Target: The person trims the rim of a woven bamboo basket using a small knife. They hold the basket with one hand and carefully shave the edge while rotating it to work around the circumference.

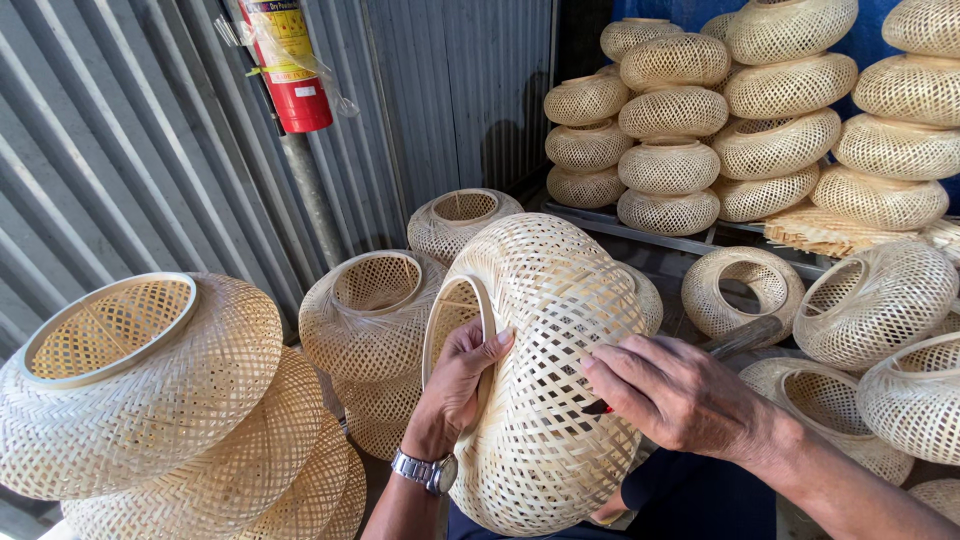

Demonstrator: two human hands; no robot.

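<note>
A pale woven bamboo lampshade (pixel 545 370) lies on its side in front of me, its round wooden rim turned left. My left hand (pixel 455 385), with a metal watch at the wrist, grips that rim, thumb on the outside. My right hand (pixel 680 395) rests on the shade's right side, fingers closed around a small tool with a red handle (pixel 600 407) pressed against the weave.
Several similar woven shades stand around: a stack at lower left (pixel 150 380), some in the middle (pixel 375 310), more at right (pixel 875 300), and tall piles on a rack at the back (pixel 770 110). A corrugated metal wall (pixel 120 150) carries a red fire extinguisher (pixel 292 70).
</note>
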